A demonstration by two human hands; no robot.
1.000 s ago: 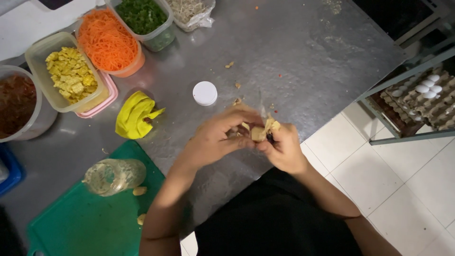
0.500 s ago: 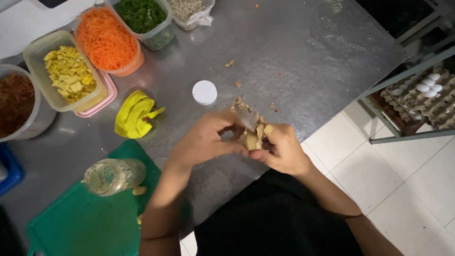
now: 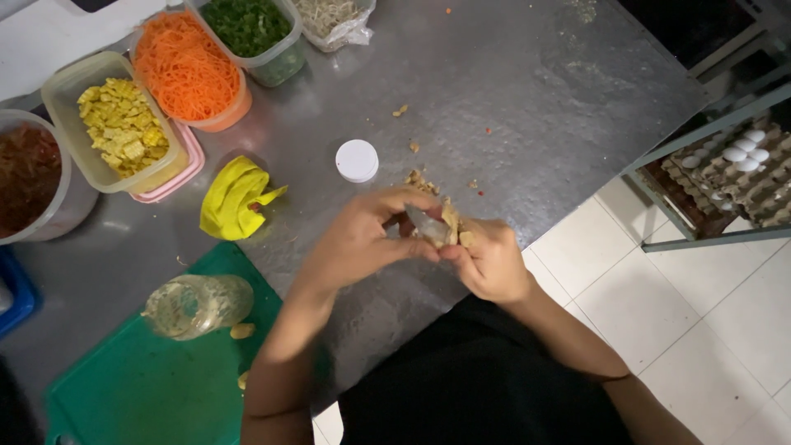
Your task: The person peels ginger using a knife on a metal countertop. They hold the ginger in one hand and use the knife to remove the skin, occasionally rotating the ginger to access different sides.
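Above steel table point(image 3: 527, 99), hands grip, seemingly, ginger point(image 3: 449, 222).

Left hand point(image 3: 358, 239) shifted over the right hand point(image 3: 492, 262), knife blade point(image 3: 427, 225) now showing, beige piece point(image 3: 451, 221) turned.

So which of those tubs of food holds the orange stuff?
The round orange tub of shredded carrot, second from the top. The rectangular tub left of it holds yellow pieces; the tub right of it holds chopped greens.
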